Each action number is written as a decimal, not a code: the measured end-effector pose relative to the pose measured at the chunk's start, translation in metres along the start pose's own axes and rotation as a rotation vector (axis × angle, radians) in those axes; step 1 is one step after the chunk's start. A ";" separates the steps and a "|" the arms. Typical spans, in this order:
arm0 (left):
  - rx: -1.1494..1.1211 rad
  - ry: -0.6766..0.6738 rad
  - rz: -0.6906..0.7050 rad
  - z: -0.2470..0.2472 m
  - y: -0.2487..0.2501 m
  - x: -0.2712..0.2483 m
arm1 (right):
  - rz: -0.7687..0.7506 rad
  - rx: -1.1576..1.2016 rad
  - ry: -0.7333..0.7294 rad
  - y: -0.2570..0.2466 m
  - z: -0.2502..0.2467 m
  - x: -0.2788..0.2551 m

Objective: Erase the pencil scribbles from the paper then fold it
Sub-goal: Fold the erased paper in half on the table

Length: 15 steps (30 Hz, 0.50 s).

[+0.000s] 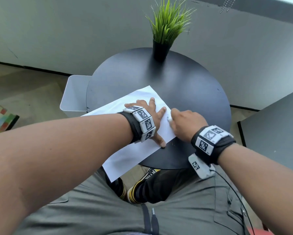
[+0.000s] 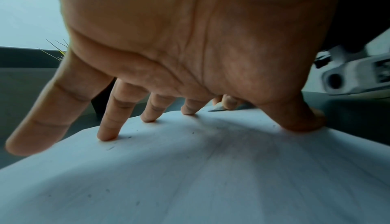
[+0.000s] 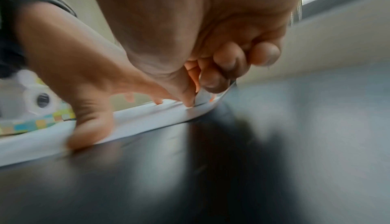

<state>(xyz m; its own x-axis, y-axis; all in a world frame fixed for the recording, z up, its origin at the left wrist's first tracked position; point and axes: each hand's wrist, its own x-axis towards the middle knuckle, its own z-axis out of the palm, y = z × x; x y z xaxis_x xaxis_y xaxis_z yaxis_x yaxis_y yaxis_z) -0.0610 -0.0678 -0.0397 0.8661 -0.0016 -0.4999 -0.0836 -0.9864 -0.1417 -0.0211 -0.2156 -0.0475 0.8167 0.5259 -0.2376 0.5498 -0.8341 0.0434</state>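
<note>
A white paper lies slanted on the round black table, its near corner hanging over the front edge. My left hand presses flat on the sheet with fingers spread; in the left wrist view the fingertips and thumb bear down on the paper. My right hand pinches a small white eraser against the sheet near its right edge, just beside the left index finger. The right wrist view shows my right hand with the eraser held on the paper. Dark crumbs dot the sheet.
A black pot of green grass stands at the table's far edge. A pale grey bin sits against the table's left side. A grey surface is at the right. My legs and shoes are under the table's front.
</note>
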 end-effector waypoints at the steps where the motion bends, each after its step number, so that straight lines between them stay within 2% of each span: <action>1: 0.002 0.003 -0.003 -0.001 0.000 0.000 | 0.009 0.004 0.007 0.003 -0.002 0.004; 4: -0.005 0.010 -0.002 0.000 0.000 0.000 | -0.165 -0.046 0.023 -0.013 -0.001 -0.014; 6: -0.008 -0.004 0.002 -0.001 0.000 0.000 | -0.266 -0.066 -0.051 -0.018 0.004 -0.034; 8: 0.000 -0.022 0.021 -0.003 0.001 0.000 | -0.178 -0.037 -0.072 -0.002 0.003 -0.032; 10: 0.006 -0.026 0.030 -0.006 0.002 0.001 | -0.016 0.032 -0.012 0.023 0.000 -0.017; 11: 0.009 -0.025 0.030 -0.006 0.002 0.002 | 0.018 0.044 0.012 0.027 -0.001 -0.014; 13: 0.012 -0.025 0.031 -0.005 0.000 0.002 | -0.021 0.018 0.036 0.013 0.000 -0.021; 15: 0.012 -0.028 0.035 -0.004 0.001 0.003 | -0.141 -0.011 0.014 -0.012 0.004 -0.041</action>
<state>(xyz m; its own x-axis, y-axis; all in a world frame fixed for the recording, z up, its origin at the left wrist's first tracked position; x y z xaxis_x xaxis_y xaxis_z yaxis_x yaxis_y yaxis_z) -0.0561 -0.0692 -0.0377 0.8485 -0.0318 -0.5282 -0.1202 -0.9837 -0.1338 -0.0626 -0.2278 -0.0423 0.7335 0.6400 -0.2289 0.6611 -0.7500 0.0214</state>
